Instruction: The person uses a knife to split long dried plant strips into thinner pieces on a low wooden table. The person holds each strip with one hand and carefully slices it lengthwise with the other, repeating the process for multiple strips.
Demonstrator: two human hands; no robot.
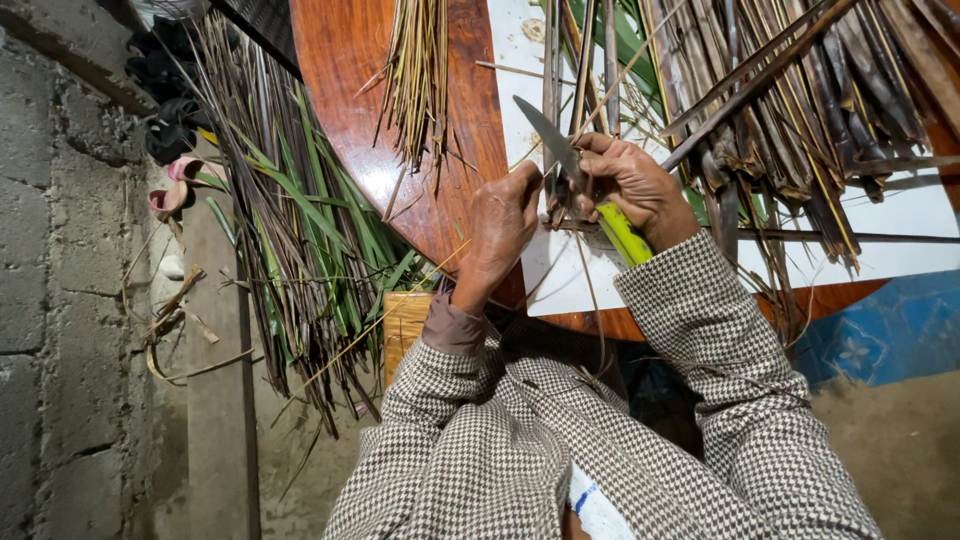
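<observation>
Round red-brown wooden table w/ white sheet, grey block wall at left. Dry brown leaf bundle piled on table at upper right. Right hand closed on knife, green handle, blade pointing up-left. Left hand pinching leaf strips just beside blade; exact finger grip prob. hidden. Green/brown leaf pile on floor at left

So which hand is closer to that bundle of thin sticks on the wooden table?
Left. The left hand lies just below and right of the thin stick bundle; the right hand, gripping the knife, is farther right.
</observation>
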